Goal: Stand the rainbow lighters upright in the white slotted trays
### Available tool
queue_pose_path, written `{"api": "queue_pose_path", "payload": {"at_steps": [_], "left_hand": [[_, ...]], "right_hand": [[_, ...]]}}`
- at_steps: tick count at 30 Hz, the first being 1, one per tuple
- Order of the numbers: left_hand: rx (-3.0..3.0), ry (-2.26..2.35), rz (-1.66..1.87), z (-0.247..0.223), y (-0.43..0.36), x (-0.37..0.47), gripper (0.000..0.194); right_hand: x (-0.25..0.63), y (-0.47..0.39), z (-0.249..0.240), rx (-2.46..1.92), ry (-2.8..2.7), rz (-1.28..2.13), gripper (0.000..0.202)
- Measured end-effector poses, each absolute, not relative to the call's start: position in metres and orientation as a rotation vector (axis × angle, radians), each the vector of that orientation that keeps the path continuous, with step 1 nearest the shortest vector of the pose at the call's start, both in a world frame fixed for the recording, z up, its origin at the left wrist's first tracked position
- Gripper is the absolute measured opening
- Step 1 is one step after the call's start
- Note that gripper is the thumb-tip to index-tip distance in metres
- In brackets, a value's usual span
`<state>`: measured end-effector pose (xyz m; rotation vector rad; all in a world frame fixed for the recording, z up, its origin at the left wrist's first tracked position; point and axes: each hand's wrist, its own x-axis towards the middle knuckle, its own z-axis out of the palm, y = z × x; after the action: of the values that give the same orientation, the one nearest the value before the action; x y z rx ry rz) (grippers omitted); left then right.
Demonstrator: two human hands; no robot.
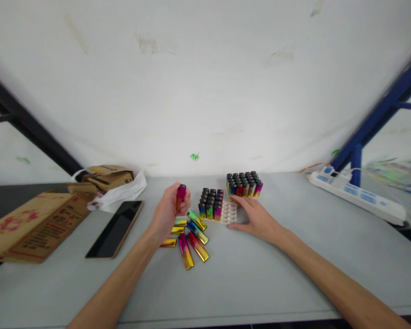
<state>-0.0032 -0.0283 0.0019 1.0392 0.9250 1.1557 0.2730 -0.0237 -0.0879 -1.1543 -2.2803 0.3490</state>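
Observation:
My left hand (169, 205) is closed around an upright lighter (181, 194), purple at its black-capped top, held above the table. Below it lie several loose lighters (197, 246) in shiny gold, red, blue, green and purple. My right hand (255, 217) rests with thumb and fingers apart at the right edge of a white tray (229, 212) with round pockets. Rows of standing lighters (210, 204) fill the tray's left part; pockets on the right are bare. Behind the right hand stands a full block of lighters (245, 183).
On the left lie a dark phone (115, 228), a cardboard box (37, 224), a smaller carton (109, 178) and a white plastic bag (125, 194). A white power strip (358, 194) runs along the right side. A white wall (205, 91) rises behind the grey table (233, 283).

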Motion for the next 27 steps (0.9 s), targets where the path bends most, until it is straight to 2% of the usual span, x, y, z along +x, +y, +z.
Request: {"api": "queue_pose_path", "payload": {"at_steps": [7, 14, 21, 27], "left_hand": [[1.342, 0.897, 1.315, 0.005, -0.026, 0.002, 0.021], [1.844, 0.856, 1.027, 0.036, -0.014, 0.03, 0.02], [2.239, 0.992, 0.78, 0.023, 0.018, 0.051, 0.022], [2.393, 1.094, 0.584, 0.009, 0.022, 0.058, 0.022]], "right_hand": [[0.271, -0.024, -0.085, -1.162, -2.283, 0.364, 0.086], [0.271, -0.023, -0.084, -1.147, -2.277, 0.36, 0.085], [0.269, -0.022, -0.089, -1.18, -2.178, 0.409, 0.108], [0.266, -0.025, -0.081, -1.245, -2.166, 0.448, 0.085]]}}
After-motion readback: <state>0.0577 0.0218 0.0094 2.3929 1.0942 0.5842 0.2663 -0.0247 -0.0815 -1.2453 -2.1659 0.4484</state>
